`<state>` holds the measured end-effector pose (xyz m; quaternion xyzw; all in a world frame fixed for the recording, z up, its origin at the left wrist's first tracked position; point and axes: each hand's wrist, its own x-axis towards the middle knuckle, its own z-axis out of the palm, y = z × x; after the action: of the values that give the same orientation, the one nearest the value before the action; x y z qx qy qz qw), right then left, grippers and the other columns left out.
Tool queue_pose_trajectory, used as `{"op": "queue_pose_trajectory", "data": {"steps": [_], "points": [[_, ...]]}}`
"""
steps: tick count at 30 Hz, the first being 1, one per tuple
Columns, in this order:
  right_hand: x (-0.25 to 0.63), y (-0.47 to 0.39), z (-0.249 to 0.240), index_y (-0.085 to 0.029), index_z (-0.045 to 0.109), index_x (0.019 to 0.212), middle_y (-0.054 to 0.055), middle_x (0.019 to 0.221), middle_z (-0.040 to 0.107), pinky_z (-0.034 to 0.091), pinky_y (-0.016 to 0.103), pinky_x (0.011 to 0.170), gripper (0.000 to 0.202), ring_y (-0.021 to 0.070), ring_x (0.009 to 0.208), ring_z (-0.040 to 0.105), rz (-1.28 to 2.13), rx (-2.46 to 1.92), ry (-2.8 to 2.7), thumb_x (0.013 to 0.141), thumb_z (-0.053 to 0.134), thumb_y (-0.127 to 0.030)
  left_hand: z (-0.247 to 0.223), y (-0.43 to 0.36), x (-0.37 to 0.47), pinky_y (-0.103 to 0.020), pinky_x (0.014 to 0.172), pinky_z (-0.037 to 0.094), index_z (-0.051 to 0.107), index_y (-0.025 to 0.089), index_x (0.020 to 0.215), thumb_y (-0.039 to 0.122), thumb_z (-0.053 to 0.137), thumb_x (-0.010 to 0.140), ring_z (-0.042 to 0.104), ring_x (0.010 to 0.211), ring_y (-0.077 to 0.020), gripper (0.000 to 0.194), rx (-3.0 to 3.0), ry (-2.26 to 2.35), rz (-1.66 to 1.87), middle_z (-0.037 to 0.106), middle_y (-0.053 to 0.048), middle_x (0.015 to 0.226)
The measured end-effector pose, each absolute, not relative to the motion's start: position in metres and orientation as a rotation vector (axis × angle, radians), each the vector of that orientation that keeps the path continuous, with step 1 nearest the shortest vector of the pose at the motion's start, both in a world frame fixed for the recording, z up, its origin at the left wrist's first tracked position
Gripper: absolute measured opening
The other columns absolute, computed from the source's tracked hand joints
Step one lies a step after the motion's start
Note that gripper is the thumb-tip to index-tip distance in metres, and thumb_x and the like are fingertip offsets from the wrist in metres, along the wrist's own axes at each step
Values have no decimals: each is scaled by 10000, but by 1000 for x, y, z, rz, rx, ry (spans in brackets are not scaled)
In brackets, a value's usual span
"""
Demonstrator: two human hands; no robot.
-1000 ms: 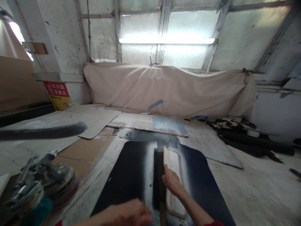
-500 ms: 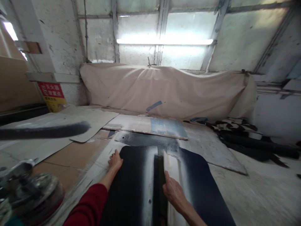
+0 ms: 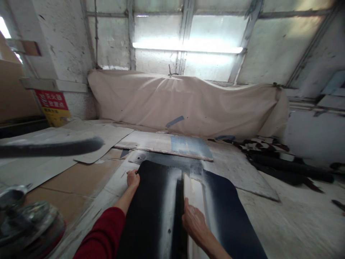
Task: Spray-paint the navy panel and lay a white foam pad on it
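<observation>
Both my hands on the black panel, bench cluttered all round.

A grey hose [image 3: 54, 147] crosses at left above a metal tool [image 3: 24, 223]; cardboard sheets [image 3: 88, 138] and a blue-smeared board [image 3: 167, 144] lie beyond, a beige cloth [image 3: 188, 100] behind. The black panel [image 3: 229, 208] lies flat on the bench [image 3: 296, 223], streaked white down its middle. My left hand [image 3: 133, 177] curls over its far-left edge; my right hand [image 3: 194, 222] presses, fingers together, on a pale strip [image 3: 194, 190].

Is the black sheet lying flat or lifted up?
Flat: the black sheet lies spread on the table, left hand at its far corner, right hand on the pale strip.
</observation>
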<state>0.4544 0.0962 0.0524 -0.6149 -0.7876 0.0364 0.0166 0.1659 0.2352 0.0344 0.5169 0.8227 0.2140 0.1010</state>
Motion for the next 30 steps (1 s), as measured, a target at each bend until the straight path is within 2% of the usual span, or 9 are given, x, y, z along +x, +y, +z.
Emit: {"op": "queue_pose_trajectory", "data": {"steps": [7,10,13,15,17,20,24,26,30], "points": [[440,100,56,72,379,1284,210,960,668,492,354,756,530,273,868,635,146,-2007,-2494,764,365,-32,39,248,179,-423,828,476,534,164,1070,352,529,824,553,979,-193,309,1473,2468,671,562,-64,1109],[439,101,53,56,403,1277,214,955,669,489,336,748,520,265,864,639,112,-1992,-2506,767,372,-43,52,241,190,-483,922,413,454,168,1193,310,498,840,465,1134,-244,383,1553,2472,727,455,-106,1278],[441,101,49,54,424,1261,212,928,676,491,343,730,508,272,842,645,105,-1969,-2491,766,380,-51,64,205,202,-415,1064,279,400,156,1266,162,421,834,310,1282,-217,433,1823,2307,740,346,-109,1390],[442,101,47,50,438,1249,204,900,682,493,345,711,497,275,823,648,94,-1944,-2457,768,390,-64,60,160,208,-329,1078,277,457,200,1235,144,455,788,337,1273,-172,451,2023,2086,673,407,-56,1365],[444,101,47,45,448,1237,195,869,687,495,338,688,488,273,805,651,86,-1942,-2408,766,396,-71,42,103,214,-331,1055,325,479,276,1222,221,558,727,370,1258,-189,504,2177,1852,579,435,-5,1358],[445,100,48,34,445,1238,187,867,689,491,339,678,481,269,799,652,104,-1937,-2398,772,386,-70,-3,24,222,-435,1061,288,142,275,1395,257,564,731,245,1326,-267,786,2622,1497,461,300,-40,1449],[445,100,48,46,435,1235,199,894,679,478,355,684,467,276,809,647,119,-1952,-2448,791,389,-92,-42,-24,238,-337,1025,299,-12,255,1401,97,373,822,387,1252,-206,712,2935,1451,342,425,-29,1372],[445,101,45,47,440,1226,195,893,677,470,353,689,455,274,813,645,88,-1951,-2456,799,386,-100,-41,-26,245,-366,1030,280,-9,204,1403,236,389,859,373,1260,-240,676,2939,1442,370,415,-70,1375],[447,100,41,39,446,1211,187,887,680,462,343,690,441,264,816,639,46,-1917,-2457,794,387,-90,-24,-22,252,-477,1018,268,-35,180,1399,624,443,749,303,1285,-347,922,2860,1321,342,325,-156,1413]]}}
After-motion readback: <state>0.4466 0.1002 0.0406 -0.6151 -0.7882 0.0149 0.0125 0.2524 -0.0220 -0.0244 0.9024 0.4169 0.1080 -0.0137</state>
